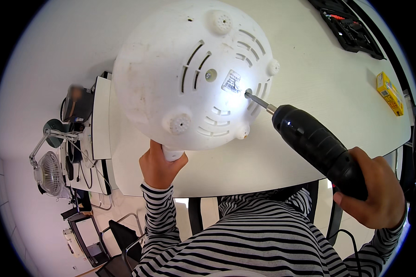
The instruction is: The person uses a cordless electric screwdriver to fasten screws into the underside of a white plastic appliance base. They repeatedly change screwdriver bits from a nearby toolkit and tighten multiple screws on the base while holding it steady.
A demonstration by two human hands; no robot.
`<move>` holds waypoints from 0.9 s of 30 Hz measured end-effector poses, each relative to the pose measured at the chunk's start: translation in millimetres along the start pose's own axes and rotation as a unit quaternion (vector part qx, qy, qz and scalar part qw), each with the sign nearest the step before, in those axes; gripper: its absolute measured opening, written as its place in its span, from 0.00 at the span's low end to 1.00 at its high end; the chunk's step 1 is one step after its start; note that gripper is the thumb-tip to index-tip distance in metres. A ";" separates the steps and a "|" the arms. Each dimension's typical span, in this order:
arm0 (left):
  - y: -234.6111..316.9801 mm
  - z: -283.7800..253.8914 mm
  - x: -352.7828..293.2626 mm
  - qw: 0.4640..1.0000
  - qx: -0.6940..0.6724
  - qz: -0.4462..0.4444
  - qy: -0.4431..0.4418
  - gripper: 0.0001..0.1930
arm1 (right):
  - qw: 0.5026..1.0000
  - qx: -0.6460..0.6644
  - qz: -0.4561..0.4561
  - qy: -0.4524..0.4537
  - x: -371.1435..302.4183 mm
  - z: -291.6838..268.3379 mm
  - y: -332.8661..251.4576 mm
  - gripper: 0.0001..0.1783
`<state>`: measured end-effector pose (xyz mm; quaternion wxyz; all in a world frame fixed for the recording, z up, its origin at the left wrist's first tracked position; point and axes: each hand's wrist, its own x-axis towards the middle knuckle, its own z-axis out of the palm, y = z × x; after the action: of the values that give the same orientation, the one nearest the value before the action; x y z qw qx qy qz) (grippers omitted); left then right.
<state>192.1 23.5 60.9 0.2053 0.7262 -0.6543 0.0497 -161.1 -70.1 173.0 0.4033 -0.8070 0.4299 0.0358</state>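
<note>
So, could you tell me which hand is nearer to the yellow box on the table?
Right. The right hand grips the black electric screwdriver below the yellow box, on its side of the table. The left hand holds the white appliance far across from it.

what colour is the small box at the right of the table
Yellow; the small box shows best in the head view.

- The left hand (159, 167) hides most of the white handle (172, 153) it grips.
- The driver (316, 147) grip is buried in the right hand (373, 189).
- The bit tip is lost in a hole of the white shell (171, 69).
- The black tray (349, 25) is cut off at the top edge.
- The blurred patch (77, 92) at left cannot be read.
</note>
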 end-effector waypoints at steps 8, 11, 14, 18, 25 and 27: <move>0.0 -0.8 0.3 1.000 -0.002 -0.007 -0.002 0.31 | 1.000 -0.016 -0.002 -0.002 0.9 0.2 0.8 0.24; 0.3 -0.7 0.6 1.000 -0.011 -0.020 -0.003 0.31 | 1.000 -0.013 0.006 -0.008 1.3 -0.4 -0.1 0.24; -1.8 -0.1 -0.1 1.000 -0.013 -0.021 -0.003 0.31 | 1.000 -0.001 0.013 -0.009 1.3 -0.2 -1.5 0.23; -2.6 0.8 -1.1 1.000 -0.010 -0.021 0.000 0.32 | 1.000 -0.010 0.002 0.001 0.8 0.5 -2.3 0.23; -3.1 -2.1 1.2 1.000 0.006 -0.028 -0.006 0.32 | 1.000 0.019 0.005 0.017 -4.7 3.7 -0.2 0.23; -2.9 -2.4 1.1 0.999 0.008 -0.040 -0.007 0.32 | 0.999 0.007 0.002 0.043 -11.3 7.7 8.2 0.24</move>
<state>195.4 23.6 62.8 0.1965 0.7539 -0.6256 0.0412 -171.8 -59.8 167.4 0.3904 -0.8041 0.4483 -0.0010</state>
